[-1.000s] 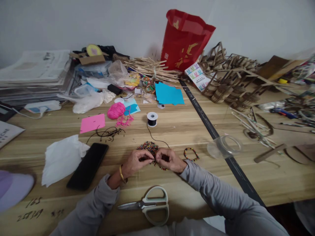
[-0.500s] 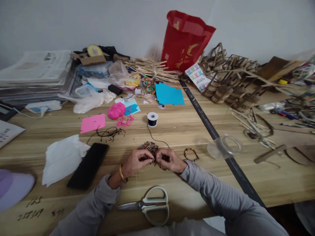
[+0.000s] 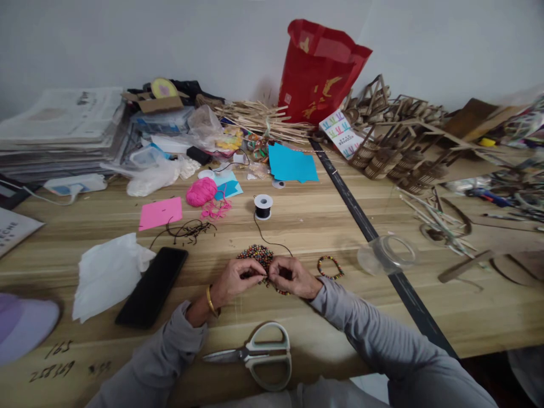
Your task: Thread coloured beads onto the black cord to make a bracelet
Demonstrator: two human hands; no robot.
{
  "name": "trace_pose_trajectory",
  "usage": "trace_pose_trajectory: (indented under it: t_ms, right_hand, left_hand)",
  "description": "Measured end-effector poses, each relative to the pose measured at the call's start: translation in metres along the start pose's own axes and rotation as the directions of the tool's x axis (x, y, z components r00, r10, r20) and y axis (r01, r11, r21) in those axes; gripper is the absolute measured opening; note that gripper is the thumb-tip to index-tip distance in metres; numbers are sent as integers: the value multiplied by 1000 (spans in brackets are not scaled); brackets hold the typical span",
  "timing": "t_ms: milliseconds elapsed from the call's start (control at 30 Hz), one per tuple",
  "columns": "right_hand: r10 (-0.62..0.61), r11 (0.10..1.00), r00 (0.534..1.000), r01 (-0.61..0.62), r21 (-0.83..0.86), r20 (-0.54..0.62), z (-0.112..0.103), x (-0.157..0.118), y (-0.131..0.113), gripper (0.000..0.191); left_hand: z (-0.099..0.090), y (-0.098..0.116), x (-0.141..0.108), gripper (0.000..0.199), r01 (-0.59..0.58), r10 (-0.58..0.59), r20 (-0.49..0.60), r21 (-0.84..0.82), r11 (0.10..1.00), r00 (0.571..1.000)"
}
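Note:
My left hand [image 3: 239, 279] is closed in a pinch, its thumb and forefinger on something too small to make out. Almost touching those fingertips, my right hand [image 3: 293, 276] pinches a black cord [image 3: 272, 242], though the exact grip is hidden. That cord runs back to a white-flanged spool [image 3: 263, 207] standing on the table. A heap of small multicoloured beads [image 3: 259, 253] lies just behind and between both hands. Some beads in a row [image 3: 282, 292] show under my right hand. To its right rests a beaded bracelet [image 3: 330, 267] in a loop.
Scissors [image 3: 259, 356] with pale handles lie at the near edge. A black phone [image 3: 152, 287] and white tissue [image 3: 108, 275] are on the left. Pink yarn [image 3: 201, 191], blue paper [image 3: 293, 162] and a red bag [image 3: 321, 73] sit farther back. A clear tape roll [image 3: 397, 252] lies right.

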State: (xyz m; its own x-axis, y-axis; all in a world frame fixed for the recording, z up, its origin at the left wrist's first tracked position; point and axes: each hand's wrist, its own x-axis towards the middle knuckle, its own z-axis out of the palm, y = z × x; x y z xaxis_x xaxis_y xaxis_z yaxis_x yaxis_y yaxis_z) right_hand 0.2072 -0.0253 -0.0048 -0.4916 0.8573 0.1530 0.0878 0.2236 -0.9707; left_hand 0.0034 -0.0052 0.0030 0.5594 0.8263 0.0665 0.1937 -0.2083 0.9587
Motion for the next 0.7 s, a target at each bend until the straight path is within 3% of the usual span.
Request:
trace_pose_trajectory:
  t_ms: [700]
  right_hand:
    - [11, 1000, 1000, -11, 15, 3, 0, 0, 2, 22]
  left_hand:
    - [0, -1, 0, 10, 9, -9, -4, -3, 1000, 1000]
